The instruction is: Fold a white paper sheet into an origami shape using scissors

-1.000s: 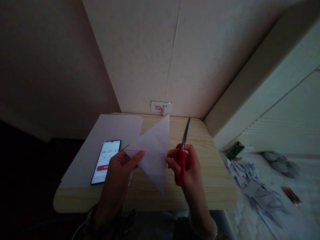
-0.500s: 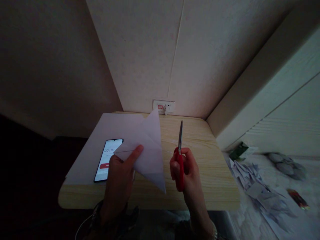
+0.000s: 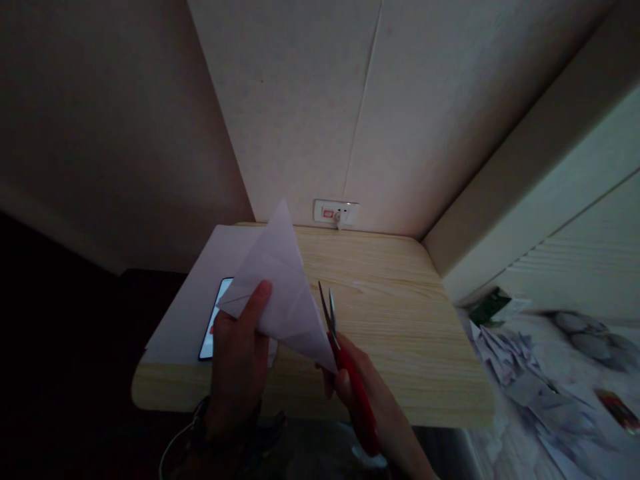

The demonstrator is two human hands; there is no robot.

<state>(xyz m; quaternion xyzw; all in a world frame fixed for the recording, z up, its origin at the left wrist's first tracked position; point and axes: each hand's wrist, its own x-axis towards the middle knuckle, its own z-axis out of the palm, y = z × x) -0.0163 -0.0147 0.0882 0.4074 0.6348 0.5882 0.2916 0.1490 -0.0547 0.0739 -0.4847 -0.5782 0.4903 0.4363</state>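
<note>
Paper (image 3: 280, 293) pinched in left hand (image 3: 240, 360); right hand (image 3: 373, 403) grips scissors (image 3: 345, 363) at its lower edge

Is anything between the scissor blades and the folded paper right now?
Nothing visible. The scissors in the right hand have their blades slightly parted, right beside the lower right edge of the folded paper. The left hand grips the paper's left part, away from the blades.

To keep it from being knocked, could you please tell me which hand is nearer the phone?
Left. The left hand, holding the folded paper, is just right of the phone; the right hand, with the red scissors, is farther right, beyond the paper.
</note>
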